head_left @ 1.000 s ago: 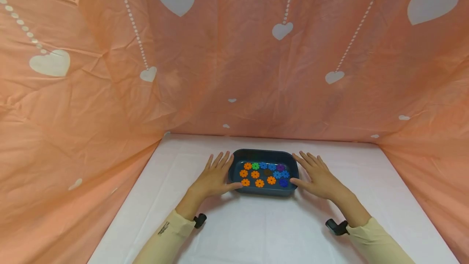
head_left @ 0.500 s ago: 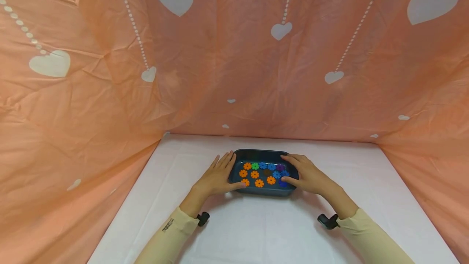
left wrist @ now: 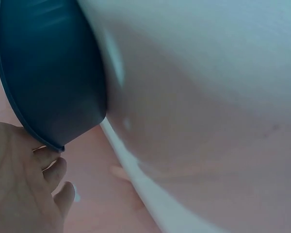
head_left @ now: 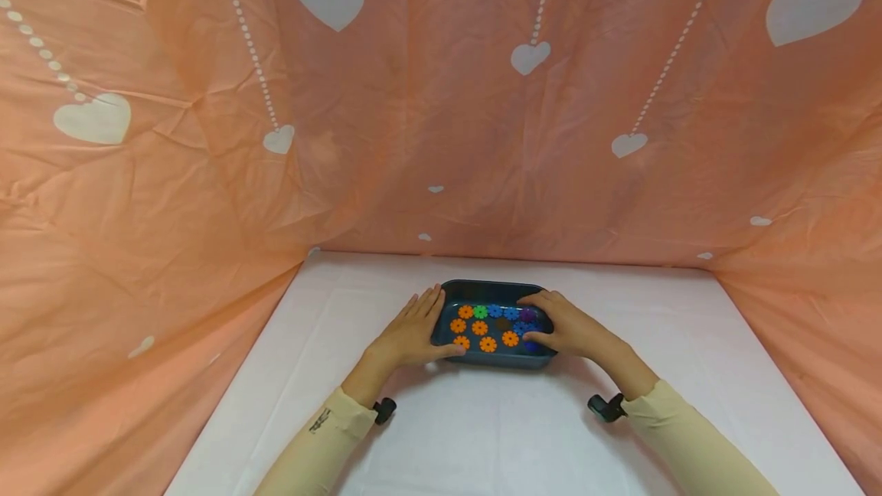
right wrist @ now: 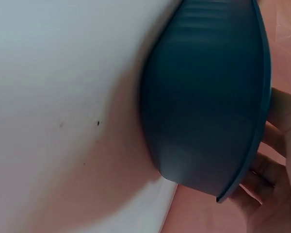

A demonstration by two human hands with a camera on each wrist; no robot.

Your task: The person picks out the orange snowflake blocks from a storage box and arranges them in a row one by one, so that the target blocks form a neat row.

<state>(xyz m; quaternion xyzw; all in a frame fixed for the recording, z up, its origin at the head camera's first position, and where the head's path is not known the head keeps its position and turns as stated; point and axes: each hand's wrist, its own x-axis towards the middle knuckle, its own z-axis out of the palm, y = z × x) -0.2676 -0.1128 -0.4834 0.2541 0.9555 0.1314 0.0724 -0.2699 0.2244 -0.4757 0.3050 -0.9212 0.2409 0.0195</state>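
In the head view a dark blue rectangular tub (head_left: 496, 360) sits on the white table. Inside lie several flat flower-shaped plastic discs: orange discs (head_left: 488, 344) to the left and front, a green disc (head_left: 480, 312), a brown one, and blue discs (head_left: 511, 313) and a purple disc to the right. My left hand (head_left: 406, 334) rests against the tub's left end, fingers fairly straight, thumb over the near rim. Over the right end reaches my right hand (head_left: 572, 327), its thumb and fingers spread above the blue discs and partly covering them. Both wrist views show the tub's outer wall.
White cloth covers the table (head_left: 496, 435). A peach curtain (head_left: 482, 136) printed with white hearts hangs behind and along both sides. Dark wrist cameras (head_left: 606, 408) sit below each hand.
My right hand has moved left, from beside the tub to over its right end, now covering some blue discs. The left hand has shifted slightly right against the tub. The tub stays put.
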